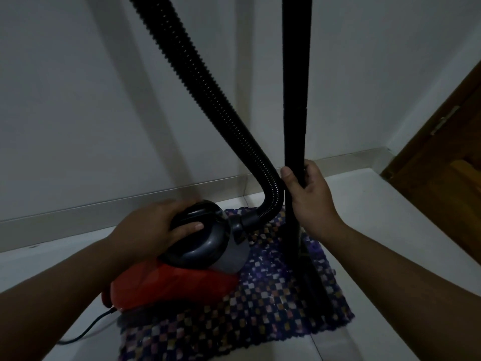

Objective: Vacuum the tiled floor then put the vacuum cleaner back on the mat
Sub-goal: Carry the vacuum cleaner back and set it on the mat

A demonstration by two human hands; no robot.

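Note:
A red and dark grey vacuum cleaner (179,280) sits tilted on the left part of a checkered woven mat (260,303). My left hand (148,230) grips the black handle on top of its body. A black ribbed hose (208,100) rises from the front of the cleaner and runs up out of the frame. My right hand (309,196) holds the upright black wand tube (295,100), thumb on its left side. The wand's lower end stands on the right part of the mat, where the floor head shows only as a dark shape.
White tiled floor (377,204) surrounds the mat. A white wall with a grey skirting board (104,212) runs close behind. A brown wooden door (447,157) stands at the right. The black power cord (86,332) trails over the floor from the cleaner's rear at lower left.

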